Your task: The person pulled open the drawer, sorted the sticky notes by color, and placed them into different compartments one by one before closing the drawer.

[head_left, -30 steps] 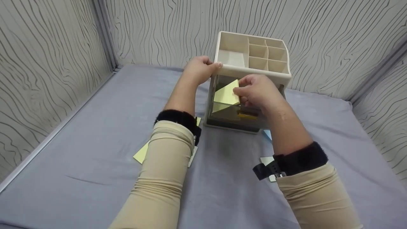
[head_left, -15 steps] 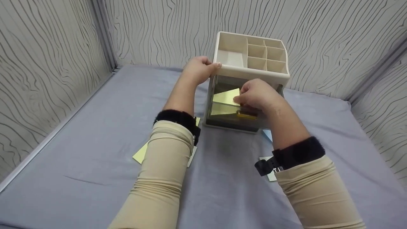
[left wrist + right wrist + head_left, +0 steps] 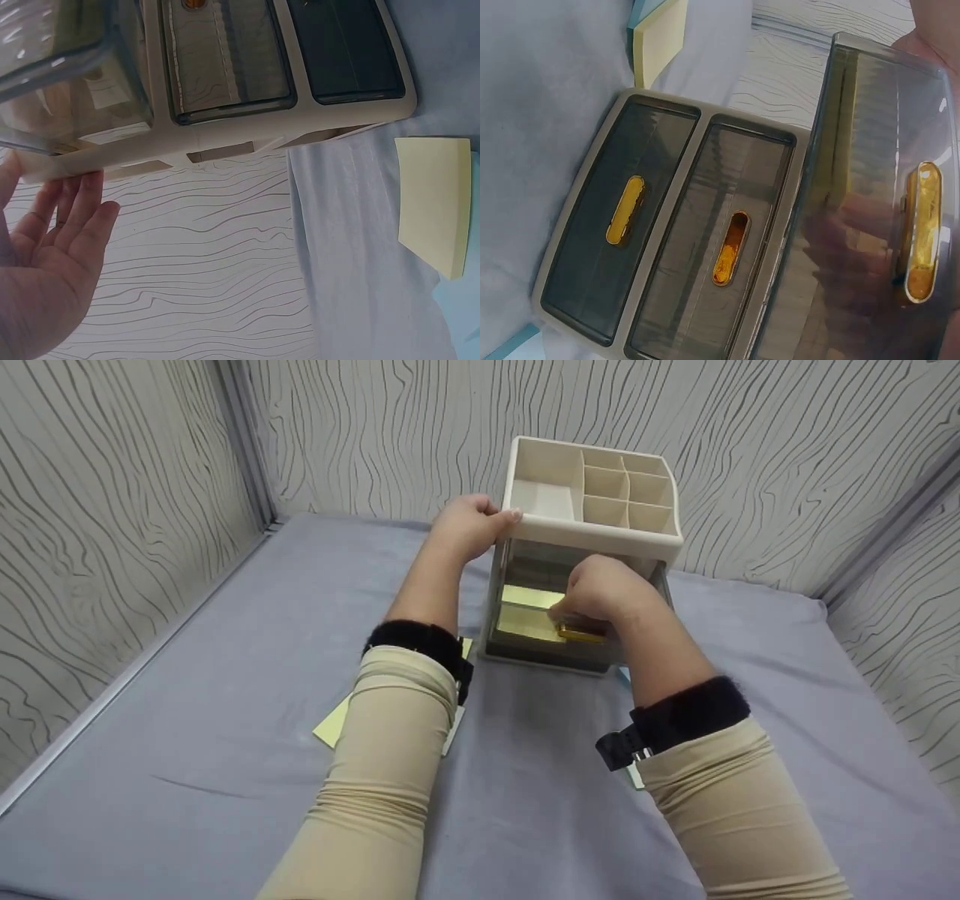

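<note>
A cream desktop drawer organizer [image 3: 600, 529] stands at the back, its smoky clear top drawer [image 3: 877, 97] pulled out. My left hand [image 3: 471, 526] holds the organizer's top left corner, thumb on the front rim and fingers along the side. Inside the top drawer my right hand [image 3: 604, 589] reaches down, thumb and fingers at the right end of a yellow sticky note pad [image 3: 531, 597]. The pad lies low behind the drawer front and also shows through it. The front partly hides the right fingertips; they appear to pinch the pad.
Below are two closed drawers with amber handles, the middle drawer [image 3: 712, 247] and the bottom drawer [image 3: 619, 217]. Another yellow pad [image 3: 431, 202] lies on the grey cloth [image 3: 210, 697] beside blue paper [image 3: 461, 307]. Patterned walls [image 3: 375, 435] enclose the back and sides.
My right hand has lowered the yellow sticky note pad deeper into the top drawer, from tilted above the front to nearly level. The left hand has stayed at the organizer's corner.
</note>
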The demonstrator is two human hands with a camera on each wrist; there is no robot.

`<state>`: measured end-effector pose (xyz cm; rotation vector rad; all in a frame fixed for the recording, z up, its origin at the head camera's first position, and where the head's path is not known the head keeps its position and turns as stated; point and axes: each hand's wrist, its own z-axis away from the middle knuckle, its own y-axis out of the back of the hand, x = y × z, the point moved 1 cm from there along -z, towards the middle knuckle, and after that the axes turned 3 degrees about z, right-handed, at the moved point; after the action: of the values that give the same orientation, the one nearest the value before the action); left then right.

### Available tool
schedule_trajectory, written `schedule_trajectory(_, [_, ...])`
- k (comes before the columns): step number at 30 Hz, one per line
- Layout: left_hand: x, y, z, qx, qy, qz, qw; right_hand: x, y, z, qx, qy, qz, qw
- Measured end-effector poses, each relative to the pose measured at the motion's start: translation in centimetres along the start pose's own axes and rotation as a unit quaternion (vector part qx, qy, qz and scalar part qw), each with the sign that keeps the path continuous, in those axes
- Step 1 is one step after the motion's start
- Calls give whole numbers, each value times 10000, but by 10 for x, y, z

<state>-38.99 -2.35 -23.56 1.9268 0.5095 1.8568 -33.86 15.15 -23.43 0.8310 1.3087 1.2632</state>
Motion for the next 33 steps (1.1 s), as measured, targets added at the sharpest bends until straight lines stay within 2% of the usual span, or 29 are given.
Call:
schedule_trajectory(4, [0,0,-1,-8,20,20,10000,-1,0,-2,-112,33,102,9999])
schedule_trajectory(11, [2,1,1,6,-21,38,10000,0,0,-2,-84,16,64,9999])
schedule_trajectory(15, [1,1,1,-26,2,89,10000,4,1,0,50,-147,-301,9994])
schedule_trajectory(18, [0,2,0,-56,11,100,9999,10,6,2,305,-265,-949,9947])
schedule_trajectory(21, [-1,1,-1,-50,-18,62,10000,21,16,5,851,-370,-1786,9795])
schedule_trajectory(25, [0,2,-1,-61,-42,72,9999,41,29,10,1867,-392,-2725,9430])
schedule_trajectory(27, [0,2,-1,-75,-37,90,9999,53,34,12,2350,-455,-2950,9250])
schedule_trajectory(30, [0,2,0,-76,-24,64,9999,71,37,13,2957,-847,-3044,9015])
schedule_trajectory(32, [0,3,0,-72,-16,57,10000,83,37,13,3113,-1190,-2931,8961])
schedule_trajectory(33, [0,3,-1,-74,-13,63,10000,88,37,12,3096,-1333,-2874,8965])
